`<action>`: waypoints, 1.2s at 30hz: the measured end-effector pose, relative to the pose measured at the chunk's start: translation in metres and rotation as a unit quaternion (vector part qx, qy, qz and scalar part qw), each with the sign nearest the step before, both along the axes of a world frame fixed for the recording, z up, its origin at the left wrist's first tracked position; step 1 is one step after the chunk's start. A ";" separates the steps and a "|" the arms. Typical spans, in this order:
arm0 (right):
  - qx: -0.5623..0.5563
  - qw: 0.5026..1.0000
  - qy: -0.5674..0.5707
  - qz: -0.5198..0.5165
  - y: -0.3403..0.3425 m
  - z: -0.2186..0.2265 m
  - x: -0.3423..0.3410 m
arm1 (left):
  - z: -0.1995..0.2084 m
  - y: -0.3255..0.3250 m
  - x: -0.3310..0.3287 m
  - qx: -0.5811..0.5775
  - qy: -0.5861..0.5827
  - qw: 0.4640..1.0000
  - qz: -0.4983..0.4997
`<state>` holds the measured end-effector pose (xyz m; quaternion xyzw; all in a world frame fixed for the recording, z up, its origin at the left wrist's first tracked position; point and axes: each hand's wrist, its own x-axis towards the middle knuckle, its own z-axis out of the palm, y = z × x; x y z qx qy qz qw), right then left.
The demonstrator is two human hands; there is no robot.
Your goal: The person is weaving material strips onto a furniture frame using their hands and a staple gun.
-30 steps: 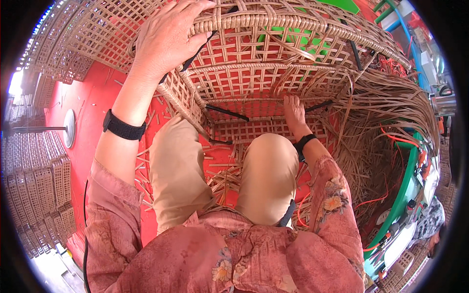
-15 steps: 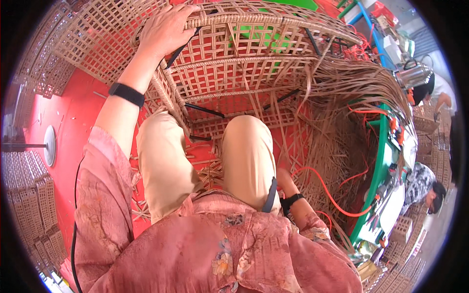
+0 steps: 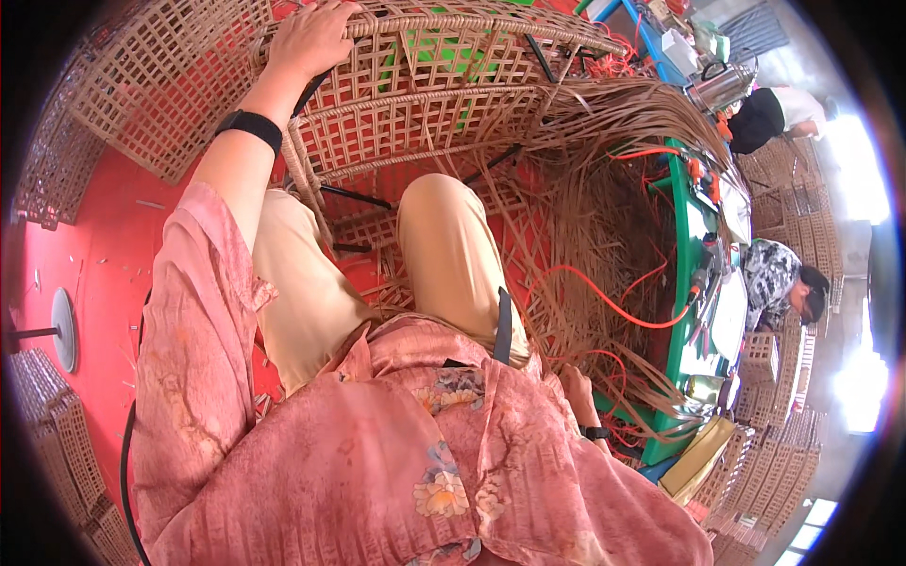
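Note:
In front of my knees stands a woven wicker basket (image 3: 396, 113) with an open lattice, thick wrapped rims and black frame bars showing beneath. My left hand (image 3: 313, 40) is closed over its upper left corner, the fingers wrapped round the rim. Loose ends of the brown strips trail from the basket's right side into a large bundle of weaving strips (image 3: 613, 118). My right hand (image 3: 577, 387) hangs low beside my right hip, close to an orange cord. Its fingers are partly hidden, so whether it holds anything does not show.
A green-edged table (image 3: 676, 311) with tools, a metal kettle (image 3: 722, 87) and orange cords stands at the right. More lattice panels (image 3: 175, 80) lean at the left, near a round grey disc (image 3: 64, 330). Strip scraps litter the red floor. Two people work beyond the table.
My right hand has moved back from beside my knee to near my hip. My left hand stays on the basket's rim. The whole view has turned toward the right.

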<state>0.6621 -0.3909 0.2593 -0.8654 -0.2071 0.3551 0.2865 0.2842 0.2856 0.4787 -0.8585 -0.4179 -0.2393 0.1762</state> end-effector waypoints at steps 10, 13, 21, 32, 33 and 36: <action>-0.017 0.994 0.023 0.102 -0.002 -0.015 -0.051 | 0.031 -0.040 0.015 -0.139 -0.020 0.990 0.005; 0.056 0.981 0.183 0.022 0.033 -0.038 -0.048 | 0.008 -0.021 0.010 0.037 0.014 0.999 0.000; 0.078 0.963 0.228 0.118 0.220 -0.118 0.030 | 0.038 -0.052 0.019 -0.098 -0.038 0.994 0.011; 0.120 0.991 0.041 -0.030 0.577 -0.188 -0.009 | 0.029 -0.037 0.011 -0.055 0.054 0.997 0.005; 0.152 0.986 0.052 -0.033 0.592 -0.199 -0.011 | 0.027 -0.036 0.011 -0.062 0.027 0.998 -0.008; -0.359 0.788 -0.393 0.309 0.585 -0.254 0.098 | 0.023 -0.024 0.045 -0.120 -0.075 0.988 -0.065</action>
